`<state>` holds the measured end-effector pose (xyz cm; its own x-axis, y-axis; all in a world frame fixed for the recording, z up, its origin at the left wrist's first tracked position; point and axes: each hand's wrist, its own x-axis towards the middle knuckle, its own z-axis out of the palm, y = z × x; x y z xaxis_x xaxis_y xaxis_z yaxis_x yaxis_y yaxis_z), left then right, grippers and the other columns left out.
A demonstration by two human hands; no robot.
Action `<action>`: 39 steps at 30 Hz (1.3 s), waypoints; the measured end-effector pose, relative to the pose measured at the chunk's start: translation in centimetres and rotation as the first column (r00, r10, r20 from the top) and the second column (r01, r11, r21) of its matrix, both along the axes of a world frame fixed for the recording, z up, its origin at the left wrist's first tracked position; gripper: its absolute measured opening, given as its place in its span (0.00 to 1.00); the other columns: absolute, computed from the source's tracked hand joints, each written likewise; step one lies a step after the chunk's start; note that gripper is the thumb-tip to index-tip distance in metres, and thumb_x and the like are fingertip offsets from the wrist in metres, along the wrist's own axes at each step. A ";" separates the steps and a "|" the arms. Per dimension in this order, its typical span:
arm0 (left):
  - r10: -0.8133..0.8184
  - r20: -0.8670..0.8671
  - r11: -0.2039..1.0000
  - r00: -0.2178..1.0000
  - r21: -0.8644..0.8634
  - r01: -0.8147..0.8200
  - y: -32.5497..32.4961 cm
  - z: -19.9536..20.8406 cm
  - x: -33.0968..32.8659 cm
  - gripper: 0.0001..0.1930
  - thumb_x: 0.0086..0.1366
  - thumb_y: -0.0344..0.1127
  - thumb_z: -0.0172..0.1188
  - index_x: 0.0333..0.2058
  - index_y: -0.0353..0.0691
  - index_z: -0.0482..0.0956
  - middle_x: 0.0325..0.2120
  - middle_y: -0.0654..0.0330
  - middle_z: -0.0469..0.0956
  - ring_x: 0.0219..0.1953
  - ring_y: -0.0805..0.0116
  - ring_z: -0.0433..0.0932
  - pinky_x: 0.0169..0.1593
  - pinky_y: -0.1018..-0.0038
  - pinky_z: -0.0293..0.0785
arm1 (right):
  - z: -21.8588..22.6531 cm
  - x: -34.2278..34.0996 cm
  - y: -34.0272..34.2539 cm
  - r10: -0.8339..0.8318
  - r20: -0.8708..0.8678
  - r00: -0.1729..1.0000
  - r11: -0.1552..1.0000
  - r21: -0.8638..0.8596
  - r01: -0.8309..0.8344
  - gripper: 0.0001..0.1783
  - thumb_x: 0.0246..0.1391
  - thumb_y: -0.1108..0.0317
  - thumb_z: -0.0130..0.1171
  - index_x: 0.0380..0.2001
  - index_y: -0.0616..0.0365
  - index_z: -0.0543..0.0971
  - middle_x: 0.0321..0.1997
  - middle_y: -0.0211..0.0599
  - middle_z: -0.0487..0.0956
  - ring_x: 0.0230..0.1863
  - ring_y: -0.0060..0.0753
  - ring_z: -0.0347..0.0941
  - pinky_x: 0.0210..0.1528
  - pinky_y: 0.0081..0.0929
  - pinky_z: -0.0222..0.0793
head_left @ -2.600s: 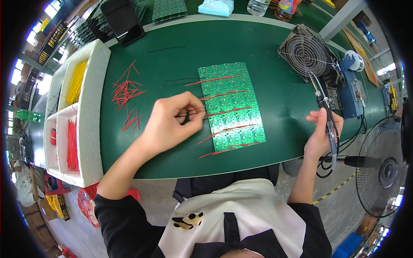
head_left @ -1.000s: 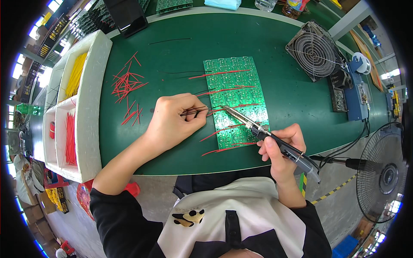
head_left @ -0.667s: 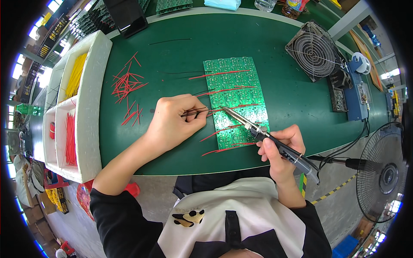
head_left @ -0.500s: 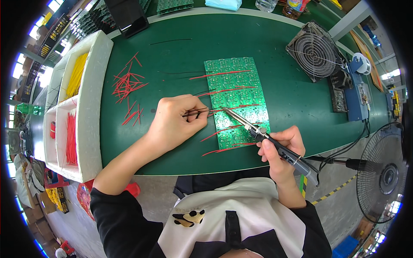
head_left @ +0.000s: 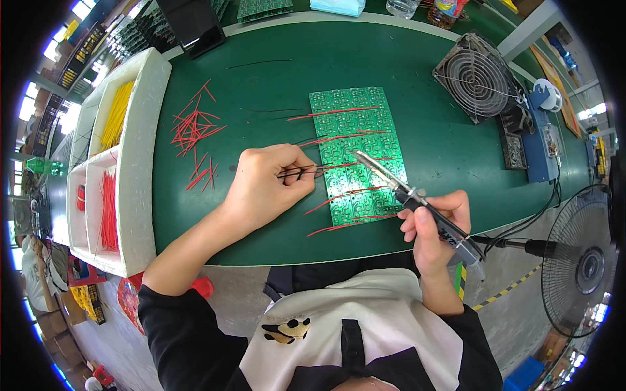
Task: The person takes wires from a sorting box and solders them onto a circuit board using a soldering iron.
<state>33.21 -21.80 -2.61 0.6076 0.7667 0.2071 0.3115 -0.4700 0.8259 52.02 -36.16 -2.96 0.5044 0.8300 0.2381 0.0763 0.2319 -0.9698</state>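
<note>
A green circuit board panel (head_left: 352, 124) lies on the green bench, with several red wires (head_left: 352, 191) stretched across it and out past its left edge. My left hand (head_left: 274, 179) is closed on a few black wires (head_left: 291, 172) just left of the panel, their ends reaching toward its edge. In my right hand (head_left: 435, 228) is a soldering iron (head_left: 407, 195), gripped like a pen. Its tip hangs over the middle of the panel, apart from the ends of the black wires. The fingertips of the left hand are partly hidden behind its knuckles.
On the left stands a white foam box (head_left: 147, 163) with yellow and red wires in its compartments. Loose red wires (head_left: 192, 127) are scattered beside it. A small square fan (head_left: 475, 81) and a blue solder-wire feeder (head_left: 541, 140) stand at the right. A phone (head_left: 192, 26) rests at the back.
My right hand has drawn the soldering iron slightly to the right, and its tip has moved off the wire ends at the panel's left edge. My left hand has stayed in place.
</note>
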 end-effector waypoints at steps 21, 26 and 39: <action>-0.316 -0.330 0.598 0.889 0.658 0.457 -4.4 2.0 0.2 0.11 0.48 0.34 0.61 0.28 0.38 0.71 0.15 0.66 0.62 0.15 0.76 0.68 0.15 0.79 0.64 | 0.4 8.5 0.9 -0.431 0.240 0.870 0.898 0.211 0.387 0.09 0.51 0.77 0.54 0.32 0.63 0.63 0.23 0.42 0.75 0.20 0.26 0.74 0.23 0.18 0.71; -0.285 -0.422 0.567 0.860 0.650 0.507 -3.8 0.1 0.9 0.10 0.49 0.29 0.56 0.31 0.37 0.69 0.18 0.66 0.64 0.17 0.77 0.68 0.15 0.80 0.64 | 0.3 9.2 0.7 -0.455 0.241 0.857 0.881 0.261 0.395 0.09 0.51 0.77 0.53 0.33 0.63 0.63 0.26 0.45 0.76 0.23 0.28 0.75 0.26 0.20 0.72; -0.292 -0.054 0.904 0.955 0.311 0.294 -1.3 1.1 1.2 0.07 0.53 0.17 0.50 0.31 0.30 0.63 0.23 0.53 0.69 0.17 0.63 0.67 0.22 0.74 0.65 | 0.5 9.3 0.8 -0.552 0.183 0.814 0.832 0.196 0.520 0.09 0.52 0.75 0.54 0.33 0.64 0.65 0.26 0.47 0.76 0.22 0.31 0.75 0.28 0.22 0.71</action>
<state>34.38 -23.07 -1.52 0.7971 0.4508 0.4017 0.1249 -0.7740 0.6208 61.27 -35.32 -2.47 0.7798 0.3966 0.4844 0.4352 0.2128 -0.8748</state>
